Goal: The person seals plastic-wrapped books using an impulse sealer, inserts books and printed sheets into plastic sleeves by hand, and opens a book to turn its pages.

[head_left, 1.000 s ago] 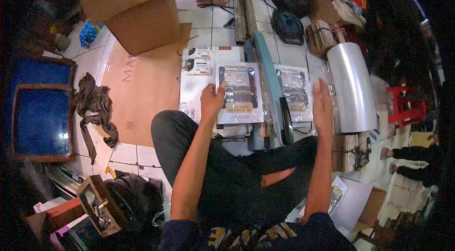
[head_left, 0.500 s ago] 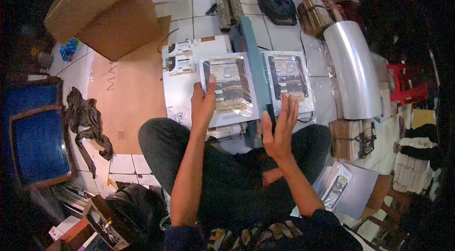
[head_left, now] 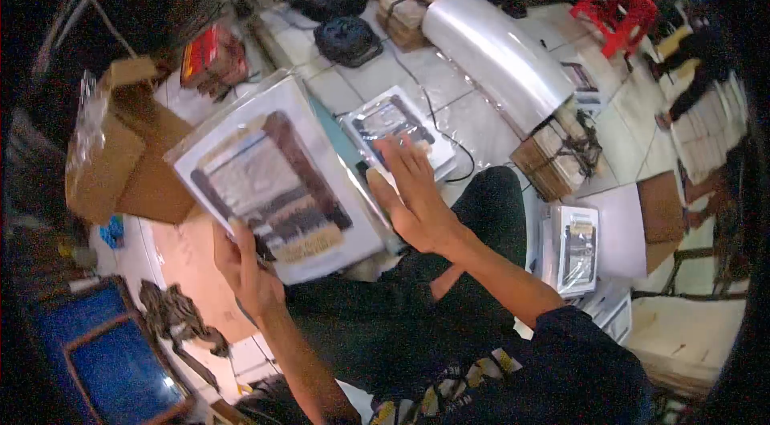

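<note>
My left hand (head_left: 250,269) grips the lower left edge of a white printed packet (head_left: 281,184) with a dark-framed picture, its thumb on the front face. The packet is tilted and raised toward the camera, hiding much of what lies behind it. My right hand (head_left: 413,200) has its fingers spread beside the packet's right edge, over the near part of a smaller-looking wrapped packet (head_left: 385,122) on the floor. A teal sealer bar (head_left: 343,140) shows partly between the two packets.
A clear film roll (head_left: 497,56) lies beyond, with tied bundles (head_left: 561,154) beside it. More wrapped packets (head_left: 579,248) lie at the right. A cardboard box (head_left: 132,144), dark cloth (head_left: 183,321) and blue-faced frames (head_left: 120,369) are at the left. A red stool (head_left: 616,18) stands far right.
The view has turned toward the right. My left hand has lifted the printed packet closer to the camera. My right hand has come inward from the far right, its fingers now spread.
</note>
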A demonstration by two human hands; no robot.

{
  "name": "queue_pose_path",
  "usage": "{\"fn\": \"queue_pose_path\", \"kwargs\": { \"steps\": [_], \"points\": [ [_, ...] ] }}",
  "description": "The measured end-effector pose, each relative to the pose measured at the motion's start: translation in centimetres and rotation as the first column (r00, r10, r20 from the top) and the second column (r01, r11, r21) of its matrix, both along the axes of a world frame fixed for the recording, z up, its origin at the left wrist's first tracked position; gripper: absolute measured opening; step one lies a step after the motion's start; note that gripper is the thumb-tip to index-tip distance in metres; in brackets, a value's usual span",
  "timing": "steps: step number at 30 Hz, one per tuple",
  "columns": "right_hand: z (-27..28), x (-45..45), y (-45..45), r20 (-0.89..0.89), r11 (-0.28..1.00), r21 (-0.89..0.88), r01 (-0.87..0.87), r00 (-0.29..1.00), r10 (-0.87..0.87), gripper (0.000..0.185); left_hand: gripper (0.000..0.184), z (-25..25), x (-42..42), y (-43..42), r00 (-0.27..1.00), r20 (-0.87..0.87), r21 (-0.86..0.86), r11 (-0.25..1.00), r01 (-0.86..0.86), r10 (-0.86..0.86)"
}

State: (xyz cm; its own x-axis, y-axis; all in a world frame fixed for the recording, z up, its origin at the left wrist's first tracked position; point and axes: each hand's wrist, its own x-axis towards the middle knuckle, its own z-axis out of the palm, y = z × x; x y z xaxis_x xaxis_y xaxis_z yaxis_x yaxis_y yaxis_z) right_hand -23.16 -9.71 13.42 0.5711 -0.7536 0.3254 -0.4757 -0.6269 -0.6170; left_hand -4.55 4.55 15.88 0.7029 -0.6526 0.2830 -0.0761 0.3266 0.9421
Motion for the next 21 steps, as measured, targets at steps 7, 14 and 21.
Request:
{"fn": "queue_pose_path", "kwargs": {
  "steps": [7, 14, 21],
  "points": [
    [12.2, -9.4, 2.8, 0.548, 0.761, 0.527, -0.378, 0.836, 0.035, 0.044, 0.038, -0.3, -7.7, -3.6, 0.868, -0.362, -0.106, 0.940, 0.323, -0.339],
    [11.6, -16.8, 3.4, 0.417, 0.912, 0.407, -0.054, 0.899, -0.132, 0.037, 0.041, -1.8, -15.8, -7.9, 0.592, -0.509, -0.214, 0.758, 0.615, -0.624],
    [7.6, -22.2, 2.4, 0.414, 0.841, 0.515, 0.167, 0.811, -0.414, 0.042, 0.053, -0.1, -22.0, -9.4, 0.779, -0.263, 0.273, 0.730, 0.627, -0.570]
  ]
}}
